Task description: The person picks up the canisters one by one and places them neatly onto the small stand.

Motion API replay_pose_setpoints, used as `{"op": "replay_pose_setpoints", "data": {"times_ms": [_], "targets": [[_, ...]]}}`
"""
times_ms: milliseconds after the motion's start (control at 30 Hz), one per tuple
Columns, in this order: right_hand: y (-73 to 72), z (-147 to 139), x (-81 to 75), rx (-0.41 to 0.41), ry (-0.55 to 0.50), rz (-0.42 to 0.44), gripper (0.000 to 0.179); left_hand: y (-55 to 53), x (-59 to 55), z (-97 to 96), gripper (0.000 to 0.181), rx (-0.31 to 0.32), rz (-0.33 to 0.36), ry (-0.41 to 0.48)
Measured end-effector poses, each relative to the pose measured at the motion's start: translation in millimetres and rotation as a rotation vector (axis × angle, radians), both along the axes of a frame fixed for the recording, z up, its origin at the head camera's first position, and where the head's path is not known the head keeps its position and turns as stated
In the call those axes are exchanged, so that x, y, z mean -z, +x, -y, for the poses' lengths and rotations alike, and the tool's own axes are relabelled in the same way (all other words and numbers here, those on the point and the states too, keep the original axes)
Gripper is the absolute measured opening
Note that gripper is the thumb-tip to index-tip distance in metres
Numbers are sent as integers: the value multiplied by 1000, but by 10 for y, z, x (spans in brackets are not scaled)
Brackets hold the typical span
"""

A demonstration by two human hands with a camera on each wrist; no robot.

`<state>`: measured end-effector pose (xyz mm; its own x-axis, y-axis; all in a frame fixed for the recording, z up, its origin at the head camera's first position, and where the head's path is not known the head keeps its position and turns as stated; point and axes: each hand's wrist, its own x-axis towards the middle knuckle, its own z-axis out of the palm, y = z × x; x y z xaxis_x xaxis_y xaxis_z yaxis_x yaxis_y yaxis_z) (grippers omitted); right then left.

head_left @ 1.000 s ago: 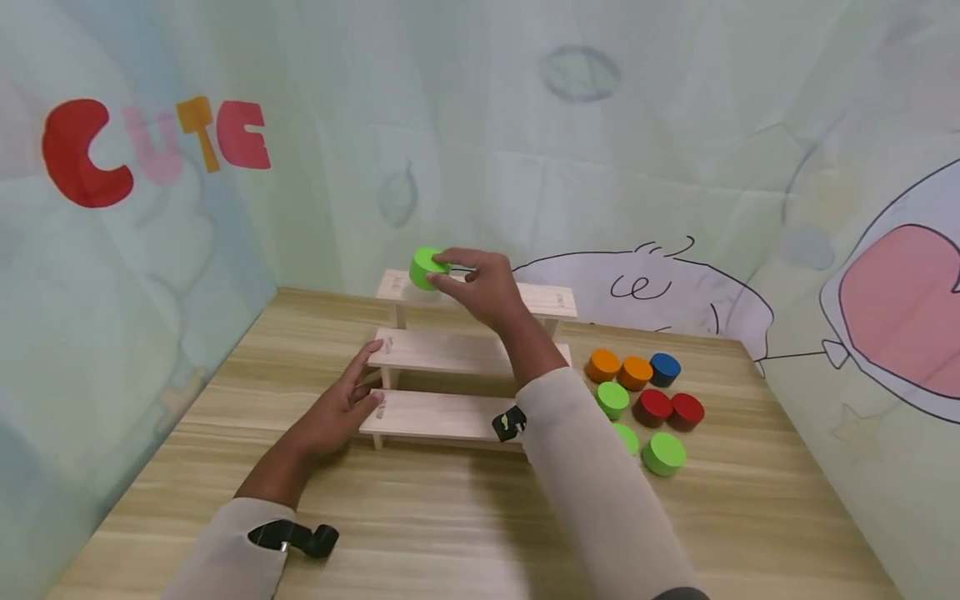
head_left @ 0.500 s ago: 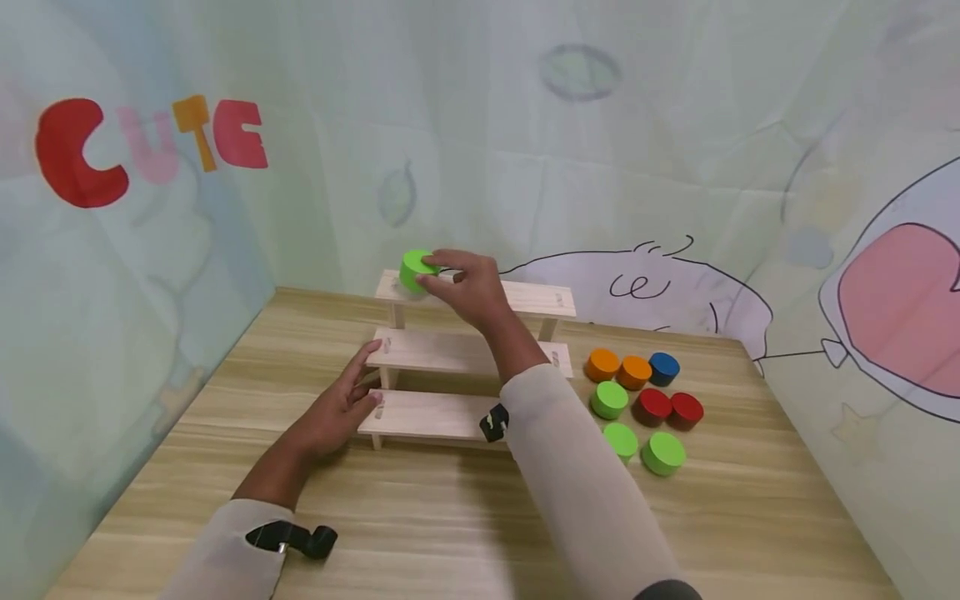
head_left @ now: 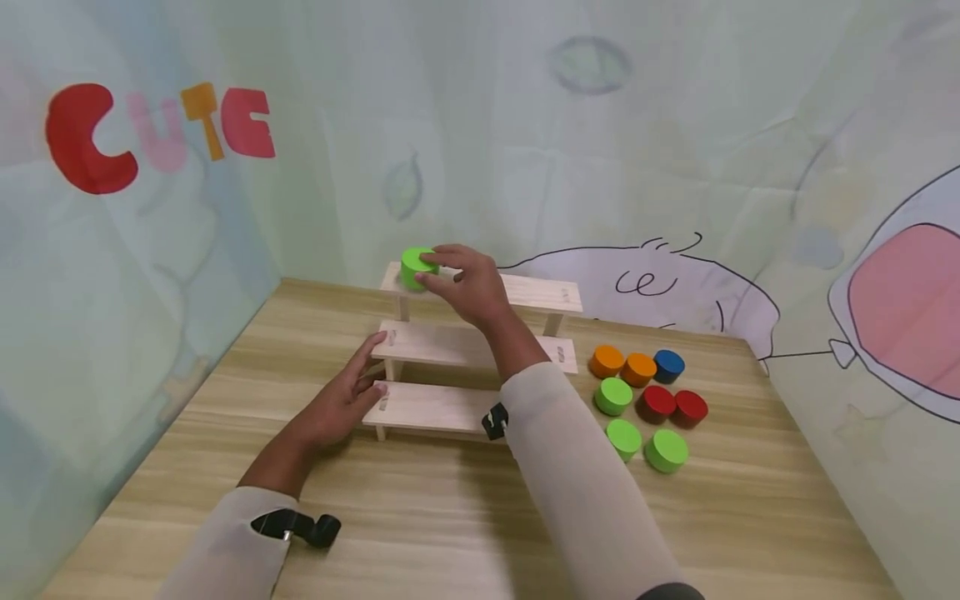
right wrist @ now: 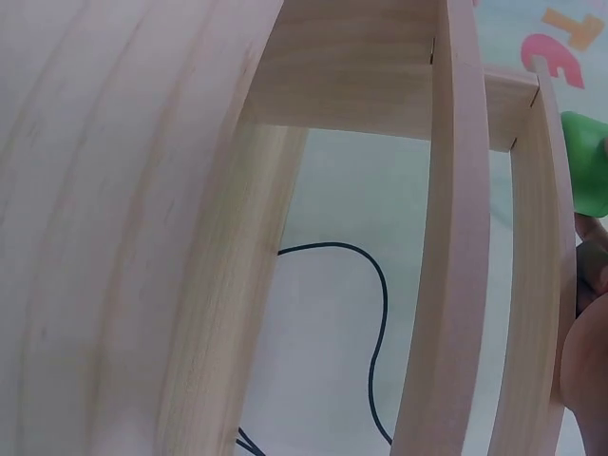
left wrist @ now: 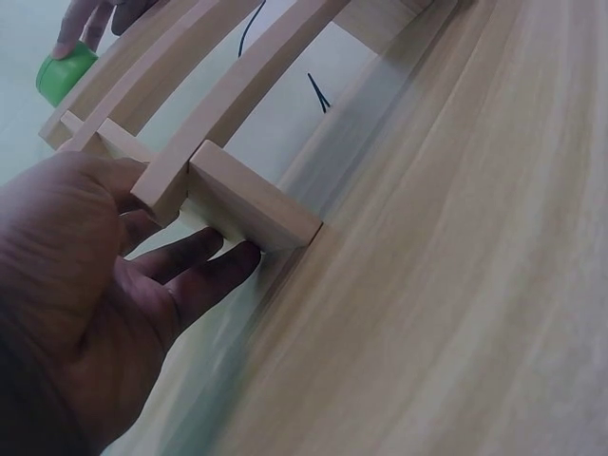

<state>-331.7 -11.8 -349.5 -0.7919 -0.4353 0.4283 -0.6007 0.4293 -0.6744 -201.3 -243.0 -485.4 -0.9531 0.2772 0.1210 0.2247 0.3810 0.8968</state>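
Note:
In the head view my right hand pinches a green round block between thumb and fingers. That block sits at the left end of the top step of a three-tier wooden stand. It shows green too in the right wrist view, where the block is by the top board at the right edge. My left hand holds the stand's left end, its thumb at the lowest step and a finger at the middle one. From the left wrist view, other fingers reach along the side support.
On the wooden table, right of the stand, lie several round blocks: orange, blue, red and green. A printed curtain hangs behind and at both sides.
My right hand has moved slightly left with the green block, lowering it onto the top step's left end. The left hand stays at the stand; the head view has shifted a little.

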Motion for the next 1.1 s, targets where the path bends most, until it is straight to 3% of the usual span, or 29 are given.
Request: {"op": "replay_pose_setpoints", "data": {"times_ms": [400, 767, 933, 1100], "targets": [[10, -9, -18, 22, -2, 90, 47, -6, 19, -11, 80, 15, -2, 23], [-5, -58, -31, 22, -10, 152, 89, 5, -19, -34, 81, 10, 9, 12], [-12, -58, -25, -5, -80, 148, 88, 6, -13, -15, 81, -10, 1, -10], [28, -64, -26, 22, -165, 120, 79, -8, 6, -10, 82, -1, -16, 6]]}}
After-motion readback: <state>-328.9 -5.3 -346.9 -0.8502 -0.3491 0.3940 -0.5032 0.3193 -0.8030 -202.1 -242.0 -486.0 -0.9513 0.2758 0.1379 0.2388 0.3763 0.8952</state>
